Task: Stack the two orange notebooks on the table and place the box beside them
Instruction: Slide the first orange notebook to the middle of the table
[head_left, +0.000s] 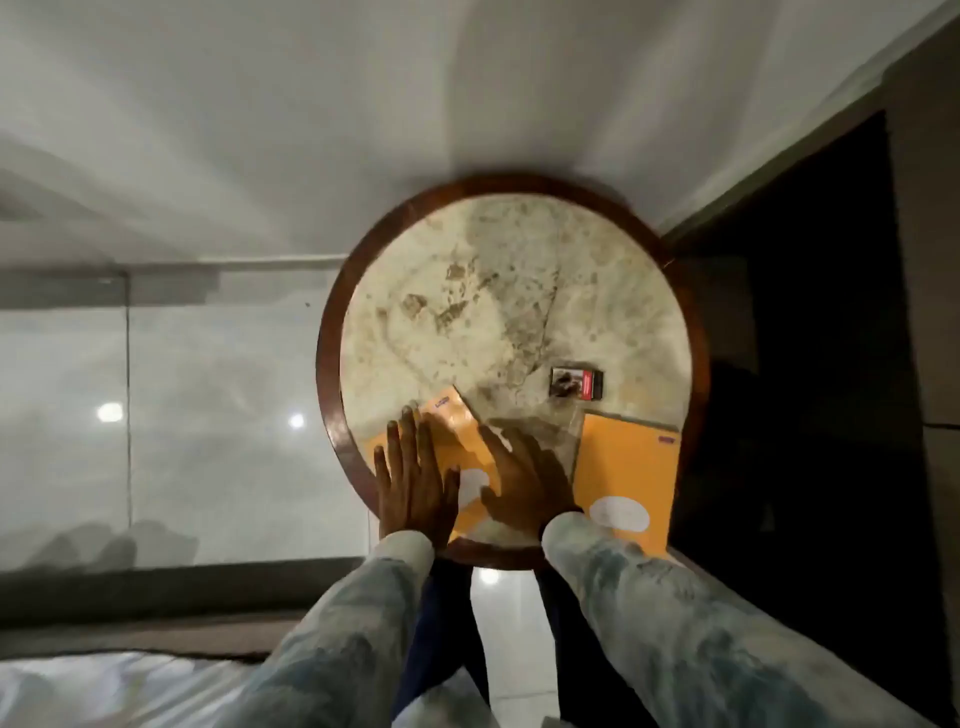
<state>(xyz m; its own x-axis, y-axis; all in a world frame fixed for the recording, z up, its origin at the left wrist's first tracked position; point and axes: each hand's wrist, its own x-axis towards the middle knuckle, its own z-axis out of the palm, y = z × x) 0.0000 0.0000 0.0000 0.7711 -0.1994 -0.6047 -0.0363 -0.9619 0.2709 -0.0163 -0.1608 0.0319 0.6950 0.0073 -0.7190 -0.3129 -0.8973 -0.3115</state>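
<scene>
Two orange notebooks lie apart on the round marble table. The left notebook sits tilted at the near left rim. My left hand lies flat on it with fingers spread. My right hand rests on its right edge, fingers apart, partly on the bare table. The right notebook lies at the near right, overhanging the rim, untouched. A small dark box with a red panel lies flat on the marble just beyond the right notebook.
The table has a dark wooden rim. Glossy pale floor tiles spread to the left. A dark cabinet or doorway stands at the right. White bedding shows at the bottom left.
</scene>
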